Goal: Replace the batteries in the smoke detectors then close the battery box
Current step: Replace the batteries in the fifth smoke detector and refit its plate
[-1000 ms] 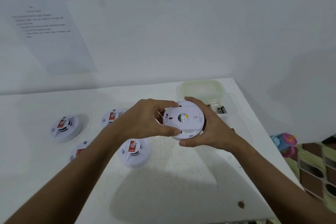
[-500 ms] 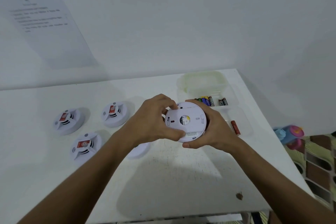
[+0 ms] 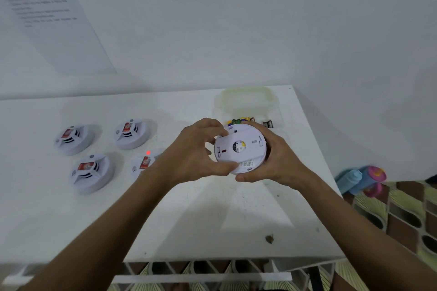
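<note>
Two hands: both held one detector [image 3: 240,149] above the table [image 3: 189,220], its flat back tilted up toward the person.
Left hand [image 3: 196,156]: fingers curled over the top-left rim, thumb pressed along the lower-left edge; it gripped the back plate.
Right hand [image 3: 277,160]: cupped round the right side and underneath, thumb along the bottom rim; it gripped the body.
Key relation: the disc sat between the two grips, its axis pointing up at the person's face, so any turn of back plate against body would run round that axis. I judged this a twist at the back, though opening or closing I could not tell.
Nearer hand: neither; both were touching it.
Box [image 3: 248,106]: just beyond the right hand's fingers, lid off or folded back, still open.
Batteries [image 3: 241,120]: in the box, directly behind the held disc; a few more [image 3: 268,123] lay to the right of them.
Other detectors: four lay face up to the left of the left wrist, the nearest [image 3: 144,163] partly hidden by it and showing a red light [image 3: 148,152].
Poses: forearms came in from below, meeting at the disc, wrists bent inward.
</note>
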